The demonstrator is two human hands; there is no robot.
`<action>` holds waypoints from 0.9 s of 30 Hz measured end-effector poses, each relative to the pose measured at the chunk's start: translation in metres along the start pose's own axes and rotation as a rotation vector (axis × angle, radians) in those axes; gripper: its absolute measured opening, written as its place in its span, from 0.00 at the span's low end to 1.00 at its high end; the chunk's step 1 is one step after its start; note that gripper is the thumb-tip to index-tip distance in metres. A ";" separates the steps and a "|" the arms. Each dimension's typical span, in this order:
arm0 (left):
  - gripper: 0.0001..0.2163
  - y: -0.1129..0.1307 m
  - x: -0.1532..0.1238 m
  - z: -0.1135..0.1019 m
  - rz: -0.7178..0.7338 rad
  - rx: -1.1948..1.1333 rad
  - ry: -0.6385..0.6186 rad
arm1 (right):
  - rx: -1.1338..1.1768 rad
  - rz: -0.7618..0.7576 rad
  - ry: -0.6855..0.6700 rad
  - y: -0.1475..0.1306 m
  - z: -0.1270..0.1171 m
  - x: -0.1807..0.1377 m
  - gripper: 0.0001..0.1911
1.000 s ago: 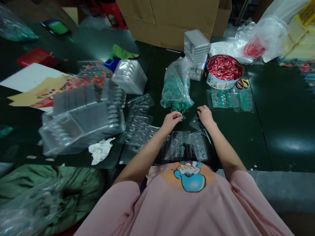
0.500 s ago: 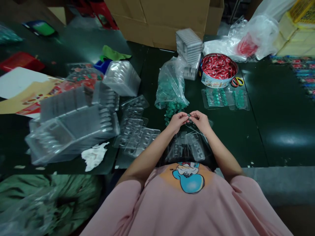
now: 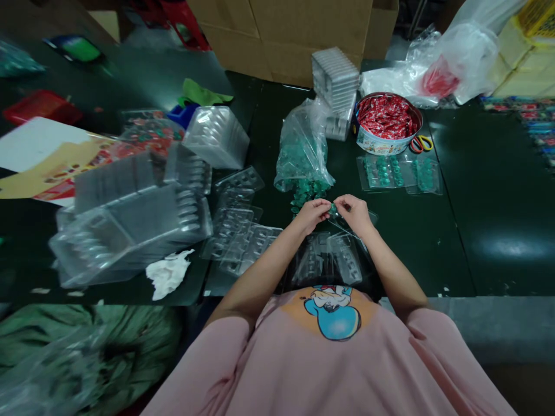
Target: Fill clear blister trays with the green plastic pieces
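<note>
My left hand and my right hand meet fingertip to fingertip. Pinched between them is a small green piece, too small to name. Partly under my right hand lies a clear blister tray. Just beyond my left hand, loose green pieces spill from the mouth of a clear plastic bag. Nearer my body are more clear blister trays, and others overlap left of my left forearm. Trays filled with green pieces lie beyond my right hand.
A round tin of red wrapped items stands at the back right, with scissors beside it. Stacked clear plastic trays fill the left, near a crumpled white tissue. A cardboard box stands at the back.
My fingertips have parted slightly, and more of the green piece shows between them. The whole view has shifted a little; the things on the table stay in place.
</note>
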State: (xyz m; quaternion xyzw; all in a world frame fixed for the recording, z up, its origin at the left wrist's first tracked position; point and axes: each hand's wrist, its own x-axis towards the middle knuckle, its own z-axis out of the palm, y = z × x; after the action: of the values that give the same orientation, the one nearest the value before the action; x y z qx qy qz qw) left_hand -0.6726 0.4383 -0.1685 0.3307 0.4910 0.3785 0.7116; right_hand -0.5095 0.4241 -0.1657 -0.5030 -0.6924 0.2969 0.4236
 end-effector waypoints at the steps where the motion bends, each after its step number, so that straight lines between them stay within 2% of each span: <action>1: 0.11 0.000 0.000 0.000 -0.004 -0.014 0.001 | 0.009 0.006 0.016 0.000 0.001 0.001 0.07; 8: 0.11 0.002 0.000 -0.002 -0.013 -0.038 -0.037 | 0.067 0.138 0.214 0.017 0.002 0.011 0.08; 10: 0.11 0.002 0.000 -0.004 0.010 -0.014 -0.018 | 0.156 0.189 0.185 0.021 0.000 0.014 0.09; 12: 0.11 0.003 0.001 -0.007 0.024 -0.008 0.002 | 0.243 0.211 0.084 0.021 -0.001 0.014 0.10; 15: 0.12 0.003 0.002 -0.010 0.022 -0.010 0.007 | 0.298 0.175 -0.083 0.016 0.000 0.012 0.12; 17: 0.12 0.003 0.002 -0.012 0.022 -0.004 0.003 | 0.255 0.120 -0.152 0.011 0.002 0.011 0.13; 21: 0.12 0.001 0.002 -0.014 0.014 0.010 -0.006 | 0.119 0.059 -0.170 0.004 0.003 0.010 0.09; 27: 0.11 0.000 0.002 -0.011 0.031 0.021 -0.005 | -0.057 -0.046 -0.095 -0.002 0.005 0.010 0.10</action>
State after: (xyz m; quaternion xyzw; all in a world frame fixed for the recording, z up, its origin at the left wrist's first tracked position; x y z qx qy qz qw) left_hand -0.6827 0.4412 -0.1733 0.3465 0.4881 0.3834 0.7033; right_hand -0.5165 0.4330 -0.1637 -0.4841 -0.7313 0.2911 0.3824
